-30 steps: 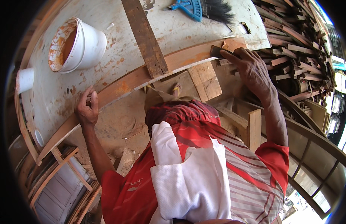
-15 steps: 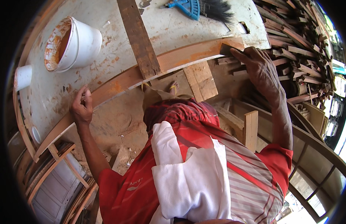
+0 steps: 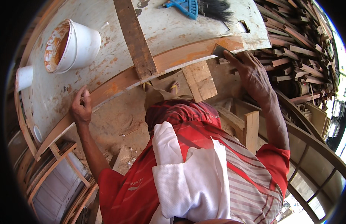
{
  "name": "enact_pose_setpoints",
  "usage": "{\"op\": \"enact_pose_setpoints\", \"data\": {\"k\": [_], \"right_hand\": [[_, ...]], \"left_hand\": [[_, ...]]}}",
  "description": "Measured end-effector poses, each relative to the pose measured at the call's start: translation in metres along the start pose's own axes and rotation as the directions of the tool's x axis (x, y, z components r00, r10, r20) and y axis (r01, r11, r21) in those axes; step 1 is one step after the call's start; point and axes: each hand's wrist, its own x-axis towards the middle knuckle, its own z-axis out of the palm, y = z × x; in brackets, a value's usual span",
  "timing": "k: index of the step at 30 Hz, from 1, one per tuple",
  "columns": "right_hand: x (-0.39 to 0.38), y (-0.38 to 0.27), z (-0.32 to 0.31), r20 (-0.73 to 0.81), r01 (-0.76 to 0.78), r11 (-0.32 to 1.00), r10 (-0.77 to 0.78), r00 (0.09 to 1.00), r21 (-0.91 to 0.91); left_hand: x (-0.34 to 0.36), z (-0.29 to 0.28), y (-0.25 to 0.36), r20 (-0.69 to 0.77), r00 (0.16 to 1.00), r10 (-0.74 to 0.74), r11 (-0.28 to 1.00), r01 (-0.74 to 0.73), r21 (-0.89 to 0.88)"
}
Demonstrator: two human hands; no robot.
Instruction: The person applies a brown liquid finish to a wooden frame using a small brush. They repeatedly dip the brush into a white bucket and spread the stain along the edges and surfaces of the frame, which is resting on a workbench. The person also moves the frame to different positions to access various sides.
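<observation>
A long curved wooden board (image 3: 117, 85) with orange-brown filler smears lies along the near edge of the white worktop. My right hand (image 3: 251, 74) is closed on a thin, dark, flat scraper (image 3: 219, 50), whose edge touches the board's right part, beside a patch of filler. Further left, my left hand (image 3: 81, 107) has its fingers curled at the board's edge and seems to grip it; part of the contact is hidden. Across the board's middle rests a dark wooden plank (image 3: 133, 37).
A white bucket (image 3: 83, 45) with brown residue stands on the worktop (image 3: 109, 44), left. A blue brush (image 3: 188, 7) with black bristles lies at the far side. Stacked wood strips (image 3: 292, 52) fill the right. A wooden block (image 3: 199, 82) juts out below the board.
My right hand and the scraper have slid a little left along the board. My left hand has stayed almost in place.
</observation>
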Motion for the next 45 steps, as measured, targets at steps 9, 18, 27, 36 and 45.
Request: {"op": "enact_pose_setpoints", "data": {"k": [9,18,27,36,45], "right_hand": [[0.004,-0.013,-0.021,-0.002,0.005,1.000,-0.005,1.000,-0.018],[-0.023,0.043,-0.026,0.026,-0.139,0.970,0.147,0.989,-0.199],[-0.022,0.021,-0.018,-0.068,-0.249,0.968,0.246,0.967,-0.040],[-0.019,0.007,-0.027,-0.054,-0.396,0.891,0.416,0.908,0.222],[-0.015,-0.009,-0.034,-0.068,-0.458,0.843,0.494,0.867,0.282]], "left_hand": [[-0.001,0.002,0.001,-0.013,1.000,0.011,0.999,-0.010,0.030],[-0.002,-0.002,0.004,0.008,0.999,-0.046,0.999,0.046,-0.012],[-0.002,0.001,0.009,-0.046,0.999,-0.023,0.999,0.022,-0.026],[-0.003,-0.004,0.015,-0.027,1.000,-0.012,0.999,0.011,-0.036],[-0.002,-0.012,0.013,-0.011,1.000,-0.004,0.987,0.002,-0.159]]}}
